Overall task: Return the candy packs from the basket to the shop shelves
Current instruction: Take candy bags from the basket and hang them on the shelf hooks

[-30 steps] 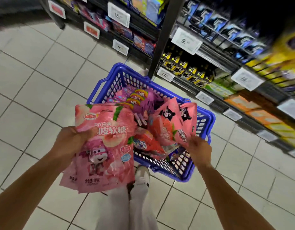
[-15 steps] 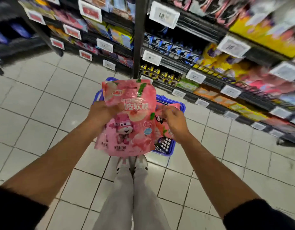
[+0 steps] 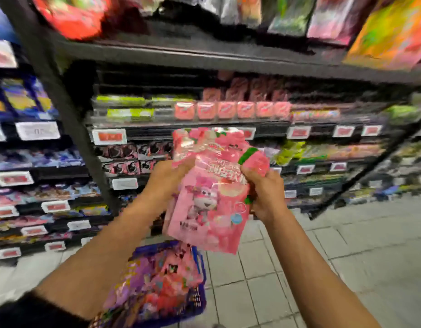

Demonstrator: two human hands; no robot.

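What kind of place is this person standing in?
Most likely a shop aisle, probably the sweets section. Dark metal shelves are packed with colourful packets, white and red price tags line the shelf edges, and a blue plastic shopping basket full of packs sits on the tiled floor.

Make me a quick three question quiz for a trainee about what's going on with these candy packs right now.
1. True or false: both hands grip the pink candy packs.
2. Where is the blue basket? A on a shelf; B on the floor below the hands; C hanging from an arm.
3. Fill in: the basket still holds ____ packs.

Key: 1 true, left hand and right hand. 2 B. 3 candy.
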